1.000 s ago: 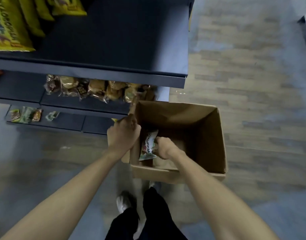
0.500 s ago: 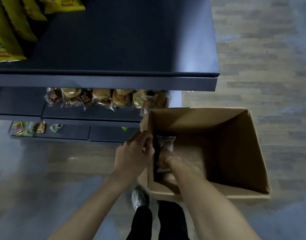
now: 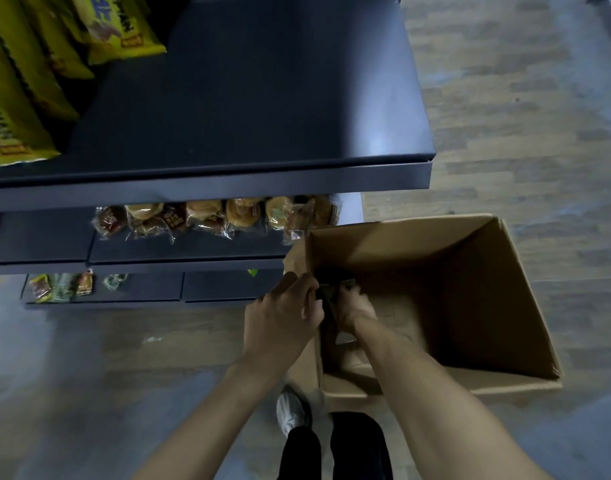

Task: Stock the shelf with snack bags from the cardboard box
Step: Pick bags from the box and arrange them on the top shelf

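Observation:
The open cardboard box [image 3: 470, 271] stands on the floor at the right of the shelf unit. My left hand [image 3: 283, 317] grips the rim of its left wall, fingers curled over the edge. Just inside that wall my right hand [image 3: 354, 310] holds a snack bag [image 3: 328, 294]. The bag sits in shadow between the two hands and is mostly hidden. The top dark blue shelf [image 3: 248, 98] is bare on its right side.
Yellow snack bags [image 3: 20, 98] stand at the top shelf's left. Clear-wrapped bread packs [image 3: 210, 216] line the middle shelf, and small packets [image 3: 61, 287] lie on the bottom one. Wood-pattern floor [image 3: 522, 116] lies to the right. My shoe [image 3: 290, 410] is below the box.
The view has drawn closer to the box and shelf. My right hand has brought the snack bag up against the box's left wall beside my left hand, and the bag's printed face no longer shows.

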Demonstrator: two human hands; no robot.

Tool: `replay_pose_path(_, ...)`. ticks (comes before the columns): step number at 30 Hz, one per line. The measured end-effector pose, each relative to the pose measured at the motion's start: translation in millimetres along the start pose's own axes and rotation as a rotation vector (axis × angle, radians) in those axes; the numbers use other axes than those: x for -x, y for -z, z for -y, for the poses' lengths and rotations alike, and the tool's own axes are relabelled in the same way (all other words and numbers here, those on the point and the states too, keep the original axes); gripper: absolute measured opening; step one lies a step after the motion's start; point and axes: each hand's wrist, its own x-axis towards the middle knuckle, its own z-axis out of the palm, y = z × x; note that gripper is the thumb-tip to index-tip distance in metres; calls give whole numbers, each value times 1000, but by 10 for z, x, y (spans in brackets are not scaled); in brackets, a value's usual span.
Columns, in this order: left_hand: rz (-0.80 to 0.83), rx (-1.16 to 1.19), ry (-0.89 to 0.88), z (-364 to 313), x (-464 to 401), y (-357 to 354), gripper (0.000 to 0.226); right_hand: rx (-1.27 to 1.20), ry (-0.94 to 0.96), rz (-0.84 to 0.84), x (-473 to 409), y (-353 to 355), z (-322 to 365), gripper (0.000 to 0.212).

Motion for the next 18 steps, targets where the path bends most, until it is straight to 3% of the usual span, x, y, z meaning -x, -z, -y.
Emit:
replay_pose_path(10,159,-143,-8,-384,-162,153,27,-94,-37,-39,640,604,-68,66)
replay_pose_path(16,266,-191,10,-446,-124,290,24,-46,-7,-72,1084,798,-74,103)
replay_pose_path(18,309,-213,15,-479,-109,365,24,-30,-1,-124,1260,872,-61,91)
